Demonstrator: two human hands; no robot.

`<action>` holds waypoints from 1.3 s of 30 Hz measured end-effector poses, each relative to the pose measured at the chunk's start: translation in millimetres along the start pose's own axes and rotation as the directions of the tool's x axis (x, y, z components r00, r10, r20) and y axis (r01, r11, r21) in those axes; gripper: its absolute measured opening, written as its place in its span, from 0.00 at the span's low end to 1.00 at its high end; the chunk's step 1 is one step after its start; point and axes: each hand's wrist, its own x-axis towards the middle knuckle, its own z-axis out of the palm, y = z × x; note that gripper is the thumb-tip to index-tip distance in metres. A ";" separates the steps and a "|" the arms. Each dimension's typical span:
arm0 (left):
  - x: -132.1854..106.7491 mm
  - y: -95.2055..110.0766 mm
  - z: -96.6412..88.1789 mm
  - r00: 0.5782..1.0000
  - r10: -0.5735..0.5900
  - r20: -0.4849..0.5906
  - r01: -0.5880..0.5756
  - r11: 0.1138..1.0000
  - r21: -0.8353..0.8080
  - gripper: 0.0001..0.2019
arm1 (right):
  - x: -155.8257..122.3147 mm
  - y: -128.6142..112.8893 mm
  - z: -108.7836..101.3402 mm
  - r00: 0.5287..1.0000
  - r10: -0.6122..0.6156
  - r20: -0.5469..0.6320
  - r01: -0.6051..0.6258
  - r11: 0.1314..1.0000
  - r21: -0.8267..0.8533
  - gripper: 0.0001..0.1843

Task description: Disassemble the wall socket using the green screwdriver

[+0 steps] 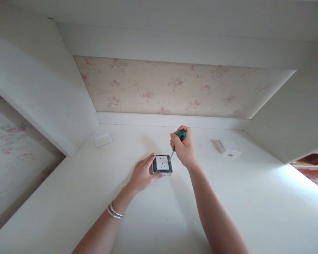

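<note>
A wall socket with a white face and dark frame sits in a white box on the white surface. My left hand grips this socket box from the left, fingers along its upper edge and thumb at the lower front. In my right hand is a screwdriver with a green and black handle, held in a closed grip. Its metal shaft slants down to the left, and the tip meets the right side of the socket's frame. Whether a screw is under the tip is too small to tell.
A flat white cover plate lies to the left. Off to the right is another white box. White panels rise at both sides, with floral wallpaper behind. Small white bits lie on the surface near my right forearm.
</note>
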 end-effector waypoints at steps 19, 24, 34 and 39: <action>1.9 -1.8 0.5 0.999 0.024 0.022 -0.024 1.000 -0.002 0.39 | -1.5 -14.9 -10.7 0.985 -0.172 -0.033 0.118 0.792 -0.600 0.16; 1.1 -0.7 0.6 1.000 0.018 0.012 -0.019 1.000 0.015 0.39 | -4.0 -22.0 -12.9 0.961 -0.277 -0.018 0.159 0.602 -0.783 0.26; 1.1 0.3 -1.5 1.000 0.020 0.010 -0.020 1.000 0.008 0.39 | -8.6 -31.2 -9.4 0.961 -0.206 0.187 0.265 0.477 -0.838 0.18; 1.1 0.9 -1.6 1.000 0.009 0.011 -0.009 1.000 -0.001 0.39 | -13.7 -35.8 -4.4 0.961 -0.196 0.194 0.266 0.472 -0.841 0.14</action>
